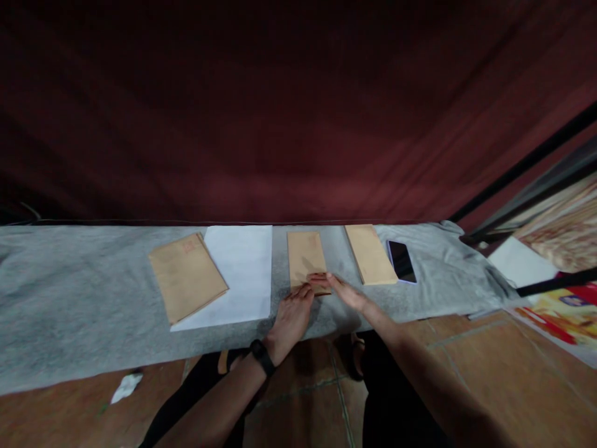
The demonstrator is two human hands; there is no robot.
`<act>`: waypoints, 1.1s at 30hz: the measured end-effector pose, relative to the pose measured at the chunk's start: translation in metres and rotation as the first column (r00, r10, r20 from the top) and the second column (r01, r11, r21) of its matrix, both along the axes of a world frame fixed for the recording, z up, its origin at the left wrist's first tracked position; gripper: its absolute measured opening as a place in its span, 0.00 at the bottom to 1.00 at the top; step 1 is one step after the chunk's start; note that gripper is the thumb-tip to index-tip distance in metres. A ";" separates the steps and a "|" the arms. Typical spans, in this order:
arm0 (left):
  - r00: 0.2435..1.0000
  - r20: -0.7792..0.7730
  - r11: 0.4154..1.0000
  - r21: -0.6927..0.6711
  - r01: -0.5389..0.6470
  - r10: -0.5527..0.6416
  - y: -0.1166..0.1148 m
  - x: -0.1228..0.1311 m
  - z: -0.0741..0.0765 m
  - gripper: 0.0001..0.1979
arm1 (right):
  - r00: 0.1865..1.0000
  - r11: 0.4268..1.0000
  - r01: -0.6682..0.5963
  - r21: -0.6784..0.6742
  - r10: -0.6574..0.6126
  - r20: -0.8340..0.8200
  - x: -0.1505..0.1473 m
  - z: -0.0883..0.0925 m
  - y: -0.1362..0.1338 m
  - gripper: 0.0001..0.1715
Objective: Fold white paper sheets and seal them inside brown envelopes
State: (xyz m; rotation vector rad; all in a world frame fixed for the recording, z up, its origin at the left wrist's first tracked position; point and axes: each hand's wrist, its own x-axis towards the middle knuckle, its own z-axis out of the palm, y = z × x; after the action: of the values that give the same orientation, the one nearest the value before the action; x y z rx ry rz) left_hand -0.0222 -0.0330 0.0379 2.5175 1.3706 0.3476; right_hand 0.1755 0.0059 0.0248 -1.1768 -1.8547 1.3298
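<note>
Makeshift indoor work spot, likely home: terracotta tile floor [466,339], dark red curtain [280,124] backdrop, grey felt sheet [69,298] spread out.

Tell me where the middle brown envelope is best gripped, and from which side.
Probably its near short edge, from the person's side: the middle envelope lies flat on the grey cloth, so only an edge can be pinched up, and the left hand and right hand rest there.

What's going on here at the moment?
A person's left hand and right hand press flat on the near end of the middle brown envelope on the grey cloth. Right of it lie another envelope and a phone; left of it, a larger envelope rests on a white sheet.
</note>
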 end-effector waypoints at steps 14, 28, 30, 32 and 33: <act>0.995 0.041 0.995 0.033 -0.092 0.091 0.005 -0.004 -0.004 0.10 | 0.957 0.877 0.183 0.444 -0.262 0.123 0.000 -0.035 -0.020 0.08; 0.986 -0.160 0.985 0.174 -0.009 0.037 -0.010 0.005 -0.008 0.19 | 0.859 0.845 -0.069 0.530 -0.220 0.462 -0.024 -0.020 -0.065 0.26; 0.984 -0.175 0.980 0.198 0.004 0.031 -0.017 0.006 -0.014 0.23 | 0.852 0.842 -0.093 0.532 -0.209 0.480 -0.023 -0.020 -0.071 0.29; 0.984 -0.174 0.978 0.209 0.003 0.034 -0.023 0.006 -0.020 0.24 | 0.838 0.847 -0.092 0.524 -0.218 0.500 -0.018 -0.019 -0.075 0.29; 0.985 -0.165 0.977 0.212 -0.004 0.040 -0.025 0.006 -0.023 0.23 | 0.830 0.851 -0.087 0.518 -0.225 0.509 -0.015 -0.018 -0.075 0.28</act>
State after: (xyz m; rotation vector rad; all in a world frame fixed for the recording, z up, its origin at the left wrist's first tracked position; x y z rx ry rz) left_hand -0.0167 -0.0580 0.0154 2.7620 1.4970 0.3054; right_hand 0.1603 -0.0690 0.0066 -1.3891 -2.3383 0.3661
